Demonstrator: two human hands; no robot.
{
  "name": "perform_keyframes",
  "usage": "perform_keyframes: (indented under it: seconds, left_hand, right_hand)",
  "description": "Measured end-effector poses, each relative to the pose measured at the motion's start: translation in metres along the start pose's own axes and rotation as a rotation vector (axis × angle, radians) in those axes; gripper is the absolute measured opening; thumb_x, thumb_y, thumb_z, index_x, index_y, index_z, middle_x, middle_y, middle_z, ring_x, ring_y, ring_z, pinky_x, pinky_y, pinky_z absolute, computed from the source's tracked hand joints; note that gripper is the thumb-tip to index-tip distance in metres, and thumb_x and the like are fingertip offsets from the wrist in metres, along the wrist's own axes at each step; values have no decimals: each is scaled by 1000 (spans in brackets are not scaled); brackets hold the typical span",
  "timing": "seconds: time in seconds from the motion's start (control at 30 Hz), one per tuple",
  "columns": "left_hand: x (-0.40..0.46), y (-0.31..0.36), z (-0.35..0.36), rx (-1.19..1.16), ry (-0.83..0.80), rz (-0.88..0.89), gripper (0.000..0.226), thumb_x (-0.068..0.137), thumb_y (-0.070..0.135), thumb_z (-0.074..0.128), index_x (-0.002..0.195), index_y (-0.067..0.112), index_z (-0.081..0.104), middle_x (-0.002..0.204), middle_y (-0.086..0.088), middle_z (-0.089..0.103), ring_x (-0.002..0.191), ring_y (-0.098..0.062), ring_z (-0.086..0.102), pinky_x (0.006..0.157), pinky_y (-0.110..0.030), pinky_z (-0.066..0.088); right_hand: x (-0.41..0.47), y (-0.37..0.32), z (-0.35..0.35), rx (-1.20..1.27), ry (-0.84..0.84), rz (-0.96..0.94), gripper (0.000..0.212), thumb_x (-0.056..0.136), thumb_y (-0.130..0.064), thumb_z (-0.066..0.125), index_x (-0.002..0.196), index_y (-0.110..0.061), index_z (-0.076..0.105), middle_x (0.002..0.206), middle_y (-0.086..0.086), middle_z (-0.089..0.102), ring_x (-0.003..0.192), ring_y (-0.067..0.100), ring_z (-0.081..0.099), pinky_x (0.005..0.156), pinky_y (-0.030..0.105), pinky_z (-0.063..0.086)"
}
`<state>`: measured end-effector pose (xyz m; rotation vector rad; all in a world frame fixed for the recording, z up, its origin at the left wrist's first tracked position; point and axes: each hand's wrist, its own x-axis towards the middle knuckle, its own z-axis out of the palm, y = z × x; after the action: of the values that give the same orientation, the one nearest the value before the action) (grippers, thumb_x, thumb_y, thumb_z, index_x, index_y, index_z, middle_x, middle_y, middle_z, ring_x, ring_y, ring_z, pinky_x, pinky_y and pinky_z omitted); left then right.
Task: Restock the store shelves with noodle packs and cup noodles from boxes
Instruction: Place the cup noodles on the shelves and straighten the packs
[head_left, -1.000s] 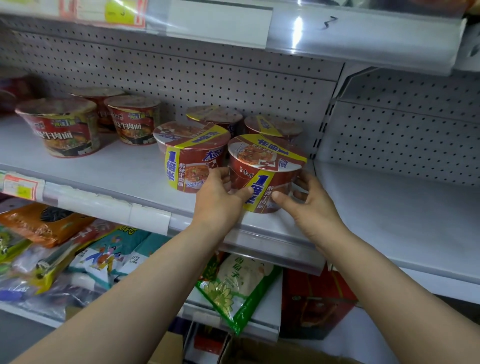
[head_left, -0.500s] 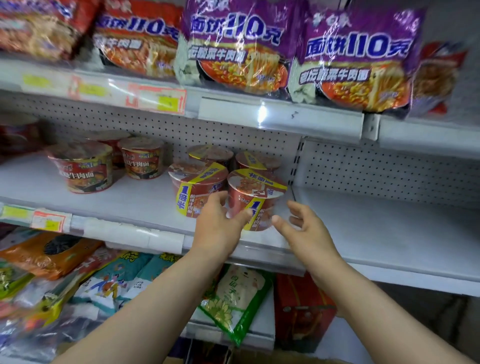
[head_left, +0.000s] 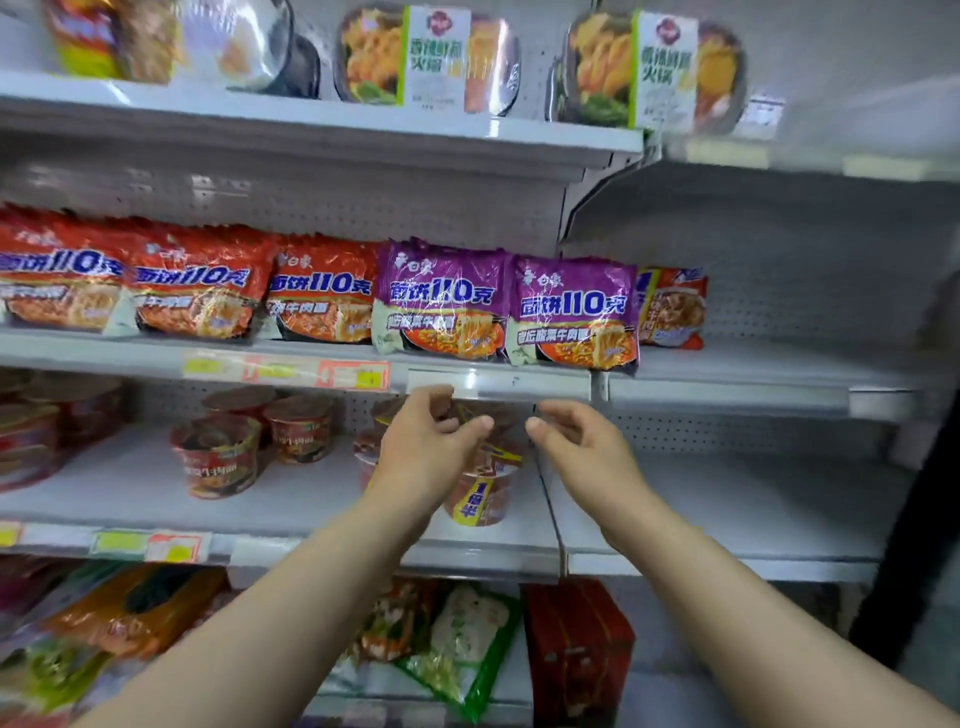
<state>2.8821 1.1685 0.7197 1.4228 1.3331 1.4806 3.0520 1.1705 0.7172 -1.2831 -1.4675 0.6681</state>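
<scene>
The packs (head_left: 197, 283) were red and two packs (head_left: 571, 312) purple, all with blue-and-white lettering. The cup (head_left: 480, 493) was red with a yellow band. The shelves (head_left: 727, 499) were white, their back panels dotted with holes.

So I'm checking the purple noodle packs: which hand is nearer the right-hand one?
Right. The right hand is just below the right purple pack; the left hand sits below and further left.

white shelf (head_left: 130, 483), cup noodles (head_left: 218, 460) standing

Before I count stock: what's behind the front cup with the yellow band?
Behind the front cup another cup's rim shows. The left hand and right hand cover the rest.
</scene>
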Motion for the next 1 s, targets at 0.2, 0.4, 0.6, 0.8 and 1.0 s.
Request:
perform_keyframes:
  seconds: [0.2,0.4,0.6,0.8,1.0]
  left_hand:
    - [-24,56,-18,10,-38,60,50,89,29,76,133,22,53,125,4,57,108,-18,61,76,-27,52]
    - [-21,106,-31,69,-31,158,50,91,34,73,135,22,52,128,5,57,111,-15,58,100,-41,49]
    - [-6,111,-14,136,-31,207,52,94,33,69,140,22,48,137,1,54,109,-14,55,99,-38,47]
    - [19,83,31,250,-42,252,57,95,30,67,147,20,44,146,1,48,114,-7,49,97,-30,45]
    - [47,58,86,344,-53,244,63,98,38,62,152,20,35,153,-3,42,118,-12,51,101,-33,45]
  right_hand:
    - [-32,-58,-35,-28,4,-44,41,94,-34,68,133,-26,57,126,-9,59,115,4,55,83,18,46]
    - [-36,-96,-86,-55,75,-83,39,94,-31,70,131,-25,59,129,-8,61,121,9,56,107,36,47]
    - [-13,-103,-117,-139,112,-151,34,95,-27,69,127,-25,58,120,-14,61,113,5,57,102,29,47]
    - [27,-72,-121,-235,47,-178,41,99,-28,63,139,-23,54,134,-11,57,123,6,52,102,24,41]
    - [70,-35,-121,-338,-33,-173,42,102,-30,58,142,-26,51,142,-7,55,130,11,50,108,31,43]
